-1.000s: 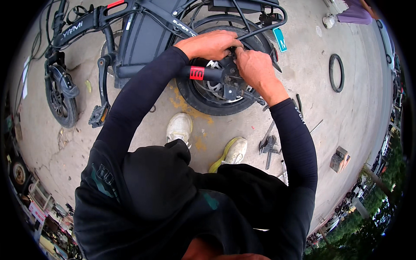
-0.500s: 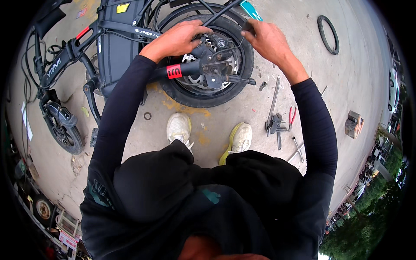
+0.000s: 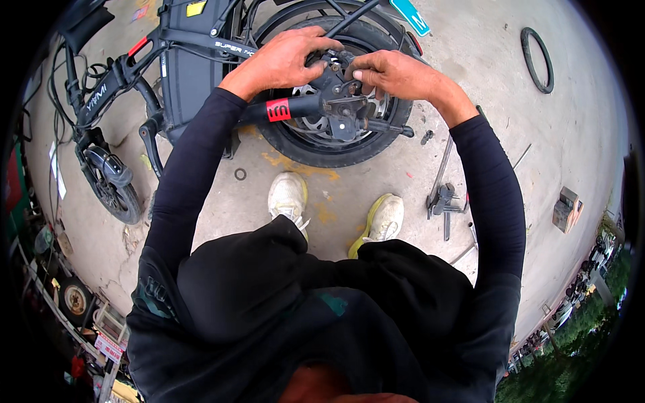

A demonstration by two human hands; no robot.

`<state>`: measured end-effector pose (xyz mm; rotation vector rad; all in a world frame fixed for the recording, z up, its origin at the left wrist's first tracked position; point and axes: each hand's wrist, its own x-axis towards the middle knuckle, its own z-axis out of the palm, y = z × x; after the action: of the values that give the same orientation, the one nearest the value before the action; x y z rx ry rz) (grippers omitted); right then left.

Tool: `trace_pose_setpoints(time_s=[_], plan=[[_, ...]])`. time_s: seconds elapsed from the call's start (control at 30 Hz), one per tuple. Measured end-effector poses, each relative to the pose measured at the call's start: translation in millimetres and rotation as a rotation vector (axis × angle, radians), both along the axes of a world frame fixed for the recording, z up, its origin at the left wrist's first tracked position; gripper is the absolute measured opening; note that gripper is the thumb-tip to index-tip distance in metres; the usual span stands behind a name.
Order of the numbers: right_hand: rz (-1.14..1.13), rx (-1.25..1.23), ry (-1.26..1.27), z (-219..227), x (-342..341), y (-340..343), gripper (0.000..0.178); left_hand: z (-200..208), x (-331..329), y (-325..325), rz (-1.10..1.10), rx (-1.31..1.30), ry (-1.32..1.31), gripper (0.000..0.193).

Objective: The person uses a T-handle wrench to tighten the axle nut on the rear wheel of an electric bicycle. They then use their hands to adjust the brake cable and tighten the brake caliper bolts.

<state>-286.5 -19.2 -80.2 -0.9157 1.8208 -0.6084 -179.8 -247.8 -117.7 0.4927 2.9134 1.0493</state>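
An electric bike (image 3: 195, 74) lies on its side, its rear wheel (image 3: 316, 154) in front of me. A black brake caliper (image 3: 334, 77) sits by the hub, over the brake disc. My left hand (image 3: 285, 59) reaches from the left, its thumb and forefinger gripping the caliper's upper left side. My right hand (image 3: 396, 74) is at the caliper's right side, fingers curled and thumb pressed in. What they pinch is hidden. A black arm with a red label (image 3: 277, 109) runs to the hub below my left hand.
On the concrete at right lie a long metal bar (image 3: 440, 168), a dark clamp-like tool (image 3: 443, 201) and a small box (image 3: 568, 209). A loose tyre (image 3: 537, 60) lies at far right. A small ring (image 3: 240, 174) lies left of my shoes (image 3: 287, 195).
My right hand has moved left and down from the tyre's right edge to the caliper. My left hand stays at the caliper. The whole view has shifted slightly.
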Motion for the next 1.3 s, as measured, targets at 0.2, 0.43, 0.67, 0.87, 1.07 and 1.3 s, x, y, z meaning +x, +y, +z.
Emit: trace_pose_setpoints(time_s=[0.2, 0.43, 0.67, 0.87, 1.07, 1.3], plan=[[-0.111, 0.145, -0.038, 11, 16, -13, 0.026, 4, -1, 2, 0.001, -0.022, -0.01, 0.042], [-0.095, 0.005, 0.464, -8, 29, -16, 0.021, 0, 0, 0, 0.003, -0.016, 0.017, 0.042], [-0.177, 0.107, 0.589, -8, 39, -19, 0.02, 3, -1, 3, 0.005, -0.013, 0.017, 0.041], [-0.089, 0.208, 0.641, 24, 43, -34, 0.023, 4, 2, 1, 0.009, -0.018, 0.021, 0.04], [-0.345, -0.027, -0.002, 1, 2, 13, 0.017, 2, 4, 2, 0.024, -0.038, 0.059, 0.043], [-0.785, -0.222, -0.565, -22, 27, 73, 0.026, 9, 3, 9, 0.036, -0.069, 0.042, 0.042]])
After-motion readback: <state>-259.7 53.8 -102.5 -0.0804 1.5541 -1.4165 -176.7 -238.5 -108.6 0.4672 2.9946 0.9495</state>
